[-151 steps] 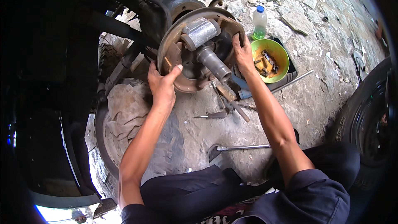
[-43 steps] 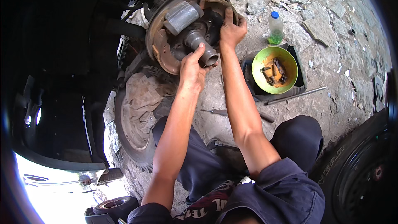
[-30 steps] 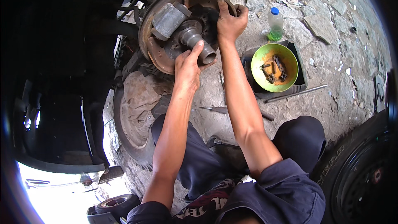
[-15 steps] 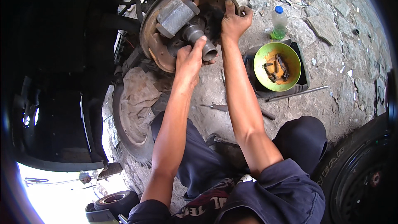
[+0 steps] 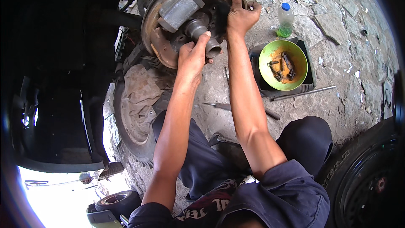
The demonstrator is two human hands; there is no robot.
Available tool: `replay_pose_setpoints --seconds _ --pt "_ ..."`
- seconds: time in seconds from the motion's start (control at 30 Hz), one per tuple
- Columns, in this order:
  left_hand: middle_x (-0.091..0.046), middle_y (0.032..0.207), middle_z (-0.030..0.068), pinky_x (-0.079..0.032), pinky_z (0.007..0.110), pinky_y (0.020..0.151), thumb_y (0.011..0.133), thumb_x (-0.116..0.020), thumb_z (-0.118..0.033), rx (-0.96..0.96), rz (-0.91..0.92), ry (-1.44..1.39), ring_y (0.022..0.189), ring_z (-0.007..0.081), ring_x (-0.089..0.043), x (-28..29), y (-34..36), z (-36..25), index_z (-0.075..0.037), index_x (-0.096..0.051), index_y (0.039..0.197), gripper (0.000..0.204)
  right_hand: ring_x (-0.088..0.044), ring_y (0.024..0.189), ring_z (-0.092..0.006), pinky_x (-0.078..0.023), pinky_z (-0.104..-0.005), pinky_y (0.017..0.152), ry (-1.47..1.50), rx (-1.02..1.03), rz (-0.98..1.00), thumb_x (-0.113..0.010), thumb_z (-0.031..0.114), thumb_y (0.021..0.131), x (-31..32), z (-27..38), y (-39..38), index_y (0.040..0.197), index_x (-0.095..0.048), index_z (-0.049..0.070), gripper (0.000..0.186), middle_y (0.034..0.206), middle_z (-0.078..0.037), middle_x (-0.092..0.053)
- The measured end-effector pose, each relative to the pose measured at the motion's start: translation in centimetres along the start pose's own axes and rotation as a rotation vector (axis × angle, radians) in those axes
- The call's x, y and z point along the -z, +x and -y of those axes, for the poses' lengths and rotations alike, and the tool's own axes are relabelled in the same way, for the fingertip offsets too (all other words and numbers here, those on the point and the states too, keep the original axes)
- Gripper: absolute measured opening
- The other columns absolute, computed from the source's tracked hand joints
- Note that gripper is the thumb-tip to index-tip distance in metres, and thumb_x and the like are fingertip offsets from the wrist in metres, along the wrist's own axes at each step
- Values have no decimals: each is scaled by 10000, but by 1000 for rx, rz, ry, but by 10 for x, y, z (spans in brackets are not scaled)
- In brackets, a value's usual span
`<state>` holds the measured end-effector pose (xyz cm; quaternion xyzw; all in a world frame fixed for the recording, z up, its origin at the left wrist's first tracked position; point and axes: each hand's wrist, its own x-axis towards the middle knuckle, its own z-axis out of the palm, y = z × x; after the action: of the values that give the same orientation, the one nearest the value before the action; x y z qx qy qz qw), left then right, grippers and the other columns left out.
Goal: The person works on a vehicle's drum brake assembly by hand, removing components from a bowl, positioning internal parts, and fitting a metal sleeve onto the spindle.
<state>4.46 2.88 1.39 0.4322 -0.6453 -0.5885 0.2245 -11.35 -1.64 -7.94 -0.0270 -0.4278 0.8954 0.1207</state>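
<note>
Brown rust covered the round plate point(image 5: 163, 52), left of the green bowl point(image 5: 264, 57). I saw the left hand point(image 5: 192, 57) wrapped round its grey pipe point(image 5: 195, 28); the right hand point(image 5: 240, 19) pinched its rim. If loose, the plate could tip should a hand slip. A bottle point(image 5: 285, 20) stood behind the bowl.

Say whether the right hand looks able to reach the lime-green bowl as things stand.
Probably yes: the right hand grips the brake backing plate by its rim and must let go first, but the lime-green bowl sits uncovered nearby, nothing visible between them.
</note>
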Motion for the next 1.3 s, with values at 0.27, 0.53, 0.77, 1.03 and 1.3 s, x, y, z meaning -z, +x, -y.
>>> replay_pose_setpoints --seconds 0.27,0.53,0.77,1.03,1.3 --pt "-639 924 96 -511 363 645 951 -674 -386 28 6 -285 777 192 -649 -6 1 8 9 -586 1094 429 -483 717 -145 -438 -258 653 164 -151 -64 -920 443 690 9 -7 -5 895 -464 7 664 783 -24 -517" --pt "-650 854 80 -524 363 657 973 -643 -394 22 64 -197 776 192 -656 -2 -1 2 -11 -632 1007 385 -533 749 -176 -480 -289 678 62 -118 -65 -831 593 732 5 0 -14 902 -503 -32 725 815 -78 -556" --pt "-645 983 130 -584 487 845 976 -622 -430 104 46 -415 845 240 -670 -13 -7 -3 -8 -546 1173 472 -537 767 -182 -487 -308 691 28 -119 -76 -832 606 723 12 9 -14 913 -496 -42 754 816 -84 -552" --pt "-542 1202 264 -479 551 987 963 -519 -439 142 24 -719 1077 367 -595 -11 -10 -11 80 -366 1359 670 -512 741 -166 -467 -282 690 140 -233 -108 -899 484 707 18 11 -11 933 -466 -15 698 797 -50 -530" --pt "-479 1278 279 -419 616 1014 972 -444 -526 187 95 -849 1151 390 -535 -11 -9 -12 70 -312 1412 752 -516 737 -161 -466 -281 682 120 -189 -106 -921 461 680 21 22 -10 915 -468 -4 691 793 -42 -534"
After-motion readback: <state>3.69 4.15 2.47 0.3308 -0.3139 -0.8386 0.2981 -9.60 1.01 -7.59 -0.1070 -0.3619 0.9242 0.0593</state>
